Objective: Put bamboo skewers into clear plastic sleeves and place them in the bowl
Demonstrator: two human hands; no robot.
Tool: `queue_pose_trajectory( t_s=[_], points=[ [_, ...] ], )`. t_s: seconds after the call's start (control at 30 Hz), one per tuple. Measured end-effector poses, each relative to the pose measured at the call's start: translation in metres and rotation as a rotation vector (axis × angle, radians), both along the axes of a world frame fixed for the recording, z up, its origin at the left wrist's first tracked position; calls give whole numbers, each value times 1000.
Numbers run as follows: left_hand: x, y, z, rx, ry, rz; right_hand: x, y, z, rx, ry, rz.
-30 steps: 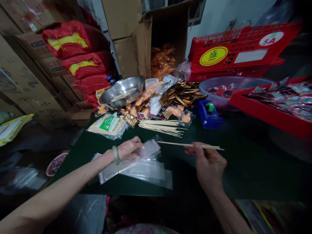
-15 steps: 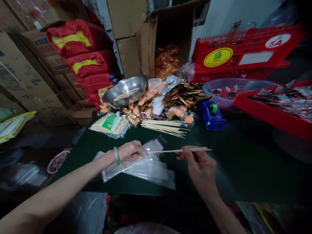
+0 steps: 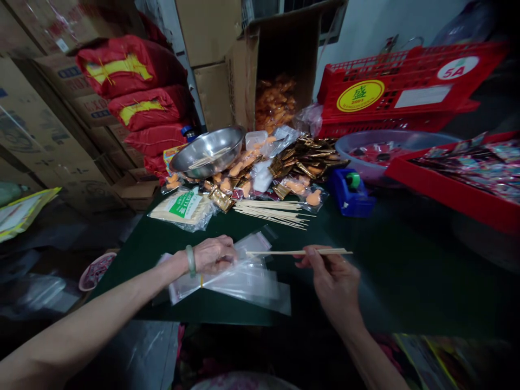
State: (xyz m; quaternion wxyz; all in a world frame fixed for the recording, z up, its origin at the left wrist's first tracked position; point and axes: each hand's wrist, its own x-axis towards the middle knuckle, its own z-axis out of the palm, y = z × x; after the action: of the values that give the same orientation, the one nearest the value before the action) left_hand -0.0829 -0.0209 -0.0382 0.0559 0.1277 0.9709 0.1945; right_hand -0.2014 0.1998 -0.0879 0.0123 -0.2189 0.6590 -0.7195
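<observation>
My left hand (image 3: 214, 254), with a pale green bangle on its wrist, is closed on the upper part of a clear plastic bag. That bag lies on a fanned stack of clear bags (image 3: 252, 287) on the dark green table. Thin wooden sticks (image 3: 280, 252) are pinched between the thumb and fingers of my right hand (image 3: 331, 273). One stick reaches left, its tip at the bag beside my left fingers. Beyond my hands lies a loose row of sticks (image 3: 276, 212), next to a packet of sticks (image 3: 182, 208) with a green label.
Behind the sticks are a steel bowl (image 3: 209, 153), orange and gold wrapped pieces (image 3: 304, 160) and a blue tape dispenser (image 3: 350, 195). A purple basin (image 3: 345, 143), red tray (image 3: 455, 189) and red crate (image 3: 406, 86) stand at the right. Red bundles (image 3: 134, 65) are stacked at the left.
My left hand has shifted slightly left along the bag, its fingers still closed. My right hand and the sticks have hardly moved.
</observation>
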Motion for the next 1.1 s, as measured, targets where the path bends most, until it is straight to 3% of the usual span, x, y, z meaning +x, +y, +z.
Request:
queue_pose_trajectory(
  t_s=[0.27, 0.5, 0.63, 0.83, 1.0, 1.1],
  points=[
    [-5, 0, -3, -79, -23, -60, 0, 1, 3, -22, -93, -2],
    [-3, 1, -2, -97, -5, -55, 8, -4, 22, -250, -236, 0],
    [0, 6, 5, -204, 42, -62, 11, -15, 27, -207, -300, 106],
    [0, 16, 20, -405, 88, -132, 4, -23, 27, -205, -433, 150],
    [-2, 23, 30, -460, 125, -173, 4, -36, 28, -201, -568, 234],
    [-4, 26, 35, -460, 176, -202, 17, -48, 28, -119, -520, 291]
  ],
)
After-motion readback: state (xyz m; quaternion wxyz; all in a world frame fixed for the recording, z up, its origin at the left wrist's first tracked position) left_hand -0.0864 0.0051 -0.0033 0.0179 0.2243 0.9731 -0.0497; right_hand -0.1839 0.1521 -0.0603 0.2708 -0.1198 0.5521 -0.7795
